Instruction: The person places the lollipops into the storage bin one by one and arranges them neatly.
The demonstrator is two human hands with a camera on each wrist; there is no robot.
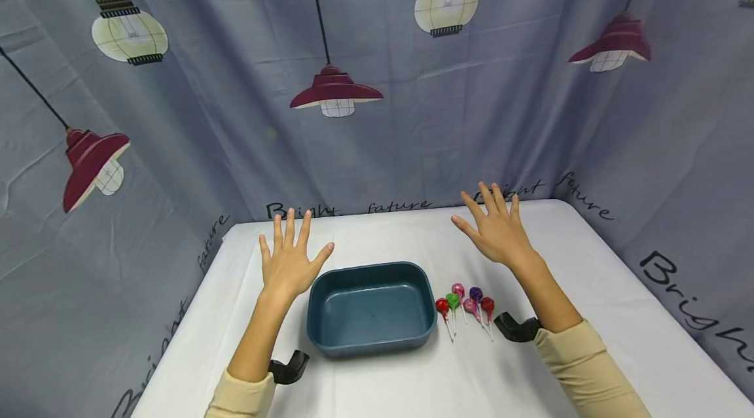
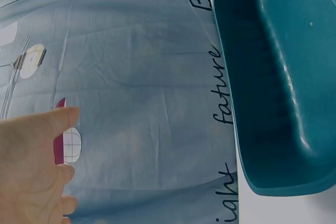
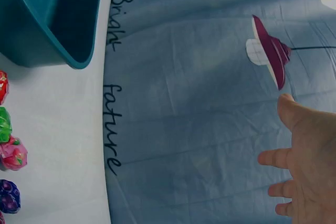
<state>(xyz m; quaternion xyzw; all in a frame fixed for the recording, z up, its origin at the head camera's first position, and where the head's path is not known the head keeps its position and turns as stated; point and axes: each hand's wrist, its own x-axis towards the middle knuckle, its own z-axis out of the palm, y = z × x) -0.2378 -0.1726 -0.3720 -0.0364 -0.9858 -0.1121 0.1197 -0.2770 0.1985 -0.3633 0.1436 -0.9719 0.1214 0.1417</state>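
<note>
Both hands are raised with fingers spread and hold nothing. My left hand (image 1: 287, 267) is up beside the left end of a dark teal rectangular tub (image 1: 372, 313); in the left wrist view the thumb (image 2: 65, 119) points toward the tub (image 2: 310, 77). Beyond the lollipops, toward the back right, my right hand (image 1: 497, 231) hovers with its palm facing away. Several wrapped lollipops lie bunched right of the tub, among them a green one (image 1: 452, 301), a red one (image 1: 487, 305) and a purple one (image 1: 476, 294). Their white sticks point toward the front.
A white cloth (image 1: 377, 392) covers the table. Behind and at both sides hangs a grey-blue curtain (image 1: 377, 163) printed with lamps and lettering. Black camera mounts sit at the left wrist (image 1: 288, 367) and the right wrist (image 1: 517, 327).
</note>
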